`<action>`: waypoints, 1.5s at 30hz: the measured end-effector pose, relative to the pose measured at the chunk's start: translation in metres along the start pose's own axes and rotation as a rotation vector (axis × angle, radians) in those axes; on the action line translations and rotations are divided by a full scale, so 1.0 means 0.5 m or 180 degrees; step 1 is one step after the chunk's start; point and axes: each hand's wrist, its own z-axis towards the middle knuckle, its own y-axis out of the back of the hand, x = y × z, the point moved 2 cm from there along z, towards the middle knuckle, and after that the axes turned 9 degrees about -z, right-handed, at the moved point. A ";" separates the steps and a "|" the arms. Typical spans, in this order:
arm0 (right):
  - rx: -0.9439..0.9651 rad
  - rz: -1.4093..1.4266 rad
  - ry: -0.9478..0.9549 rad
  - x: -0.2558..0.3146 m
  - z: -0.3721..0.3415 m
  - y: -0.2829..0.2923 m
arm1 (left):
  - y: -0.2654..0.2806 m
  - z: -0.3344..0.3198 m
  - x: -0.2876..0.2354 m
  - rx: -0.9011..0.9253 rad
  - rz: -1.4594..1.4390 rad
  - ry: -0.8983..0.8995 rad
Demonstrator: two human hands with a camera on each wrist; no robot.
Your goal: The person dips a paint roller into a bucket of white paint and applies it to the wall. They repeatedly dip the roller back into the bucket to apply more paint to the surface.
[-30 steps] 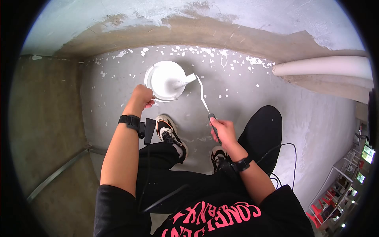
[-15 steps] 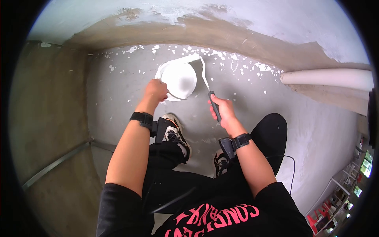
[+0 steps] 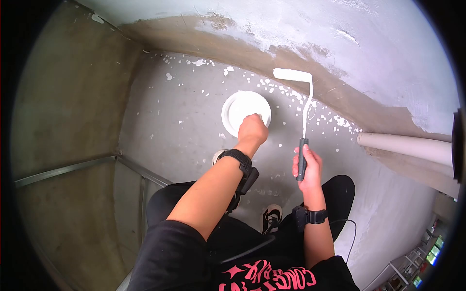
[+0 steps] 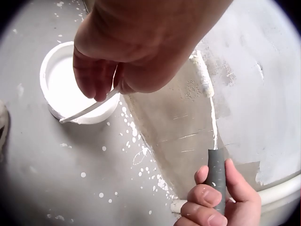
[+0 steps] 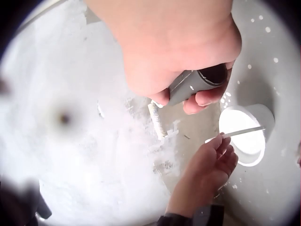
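A white bucket (image 3: pixel 225 116) of white paint stands on the floor. My left hand (image 3: pixel 253 129) is over its near right rim, and its fingers pinch the bucket's thin handle (image 4: pixel 84 112), which slants across the opening in the left wrist view. My right hand (image 3: pixel 311 167) grips the dark grey grip of a paint roller (image 3: pixel 303 157), thumb along it. The roller's bent rod is coated white and rises from the fist to the white roller sleeve (image 3: pixel 292 74). In the head view that sleeve overlaps the bare brownish lower wall, right of the bucket.
White paint spots dot the grey floor (image 3: pixel 184 106) along the wall's foot. The wall (image 3: pixel 388 53) is whitish above a brown unpainted band. A pale pipe (image 3: pixel 407 147) lies at the right. A dark board-like side wall (image 3: pixel 63 106) with a metal strip stands left. My shoe (image 3: pixel 272 218) shows below.
The roller has come out of the bucket, across its far rim, and up to the right by the wall. My left hand has moved over the bucket's rim. The head view has turned.
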 end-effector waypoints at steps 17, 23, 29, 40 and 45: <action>0.0642 -0.2162 0.2140 -0.012 -0.012 -0.202 | 0.041 -0.202 0.028 -0.0684 -0.3672 0.0311; -0.1068 -0.3696 0.2079 0.024 0.217 -0.119 | 0.083 -0.180 0.066 -0.1188 -0.3547 0.0923; 0.0252 -0.3847 0.1229 -0.020 0.347 -0.154 | 0.100 -0.190 0.046 -0.1377 -0.3368 0.0595; 0.0323 -0.2540 0.0779 -0.029 0.353 -0.208 | 0.083 -0.138 0.222 -0.0679 -0.2835 0.0832; 0.0141 -0.2564 0.0663 -0.023 0.340 -0.219 | 0.126 -0.083 0.242 -0.0388 -0.2338 0.1065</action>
